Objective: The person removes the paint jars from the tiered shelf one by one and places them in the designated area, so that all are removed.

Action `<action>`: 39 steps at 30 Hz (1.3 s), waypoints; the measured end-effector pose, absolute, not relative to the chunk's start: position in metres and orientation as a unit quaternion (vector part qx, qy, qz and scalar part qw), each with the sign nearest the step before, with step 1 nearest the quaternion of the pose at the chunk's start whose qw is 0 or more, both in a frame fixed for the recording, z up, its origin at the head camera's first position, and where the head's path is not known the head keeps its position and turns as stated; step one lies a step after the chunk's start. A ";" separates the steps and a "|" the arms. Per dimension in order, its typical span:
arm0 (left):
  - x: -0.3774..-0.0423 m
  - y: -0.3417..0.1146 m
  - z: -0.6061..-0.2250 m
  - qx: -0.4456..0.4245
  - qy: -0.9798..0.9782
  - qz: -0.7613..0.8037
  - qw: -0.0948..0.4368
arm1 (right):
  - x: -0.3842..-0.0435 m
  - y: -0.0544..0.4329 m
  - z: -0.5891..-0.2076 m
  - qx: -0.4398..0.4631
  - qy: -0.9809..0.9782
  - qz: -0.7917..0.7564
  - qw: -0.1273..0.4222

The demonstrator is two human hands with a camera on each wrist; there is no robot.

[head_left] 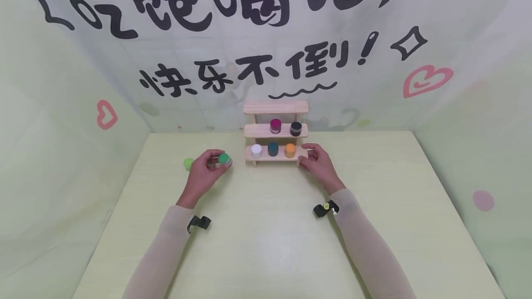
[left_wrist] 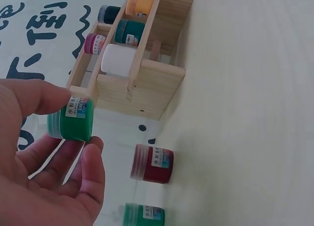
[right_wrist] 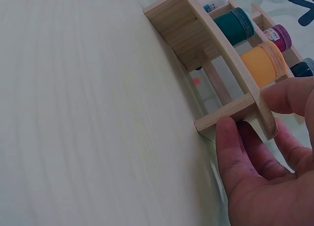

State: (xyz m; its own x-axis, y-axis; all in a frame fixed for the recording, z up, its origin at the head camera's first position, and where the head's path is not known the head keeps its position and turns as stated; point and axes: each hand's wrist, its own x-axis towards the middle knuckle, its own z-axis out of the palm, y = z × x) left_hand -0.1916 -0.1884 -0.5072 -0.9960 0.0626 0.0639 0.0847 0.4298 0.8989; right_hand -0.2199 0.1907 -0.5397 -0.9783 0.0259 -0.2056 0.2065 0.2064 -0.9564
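Note:
My left hand (head_left: 204,170) pinches a green paint jar (left_wrist: 77,119) between thumb and fingers, lifted to the left of a small wooden tiered rack (head_left: 276,130). My right hand (head_left: 319,165) grips the right end of the rack's lowest shelf, thumb at the top and fingers against its side and underside. On that shelf stand a white jar (head_left: 256,151), a dark teal jar (head_left: 273,149) and an orange jar (right_wrist: 263,64). The middle shelf bears a magenta jar (head_left: 275,126) and a black jar (head_left: 296,128). Nothing stands on the top shelf.
Beyond my left hand, a dark red jar (left_wrist: 153,163) and a lighter green jar (head_left: 189,164) stand on the pale wooden table (head_left: 257,234). A printed cloth backdrop (head_left: 199,114) with black lettering hangs right behind the rack, and cloth also flanks both sides.

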 end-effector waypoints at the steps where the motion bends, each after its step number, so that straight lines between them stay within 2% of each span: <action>1: -0.190 -0.190 -0.509 -0.042 -0.846 -0.531 0.009 | -0.219 0.191 -0.540 0.076 0.774 -0.625 0.073; 16: -0.177 -0.202 -0.528 -0.038 -0.886 -0.463 -0.012 | -0.221 0.192 -0.539 0.077 0.783 -0.613 0.073; 30: -0.172 -0.208 -0.544 -0.019 -0.897 -0.437 -0.061 | -0.215 0.191 -0.538 0.078 0.787 -0.606 0.079; 39: -0.174 -0.209 -0.544 -0.024 -0.900 -0.431 -0.062 | -0.214 0.193 -0.538 0.069 0.787 -0.609 0.075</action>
State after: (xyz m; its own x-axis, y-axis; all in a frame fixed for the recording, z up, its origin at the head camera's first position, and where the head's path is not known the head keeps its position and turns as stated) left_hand -0.1744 -0.2089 -0.5442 -0.9911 0.0976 -0.0908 -0.0096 0.6272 0.7788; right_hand -0.2143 0.1927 -0.5380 -0.9794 0.0176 -0.2014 0.1993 0.2498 -0.9476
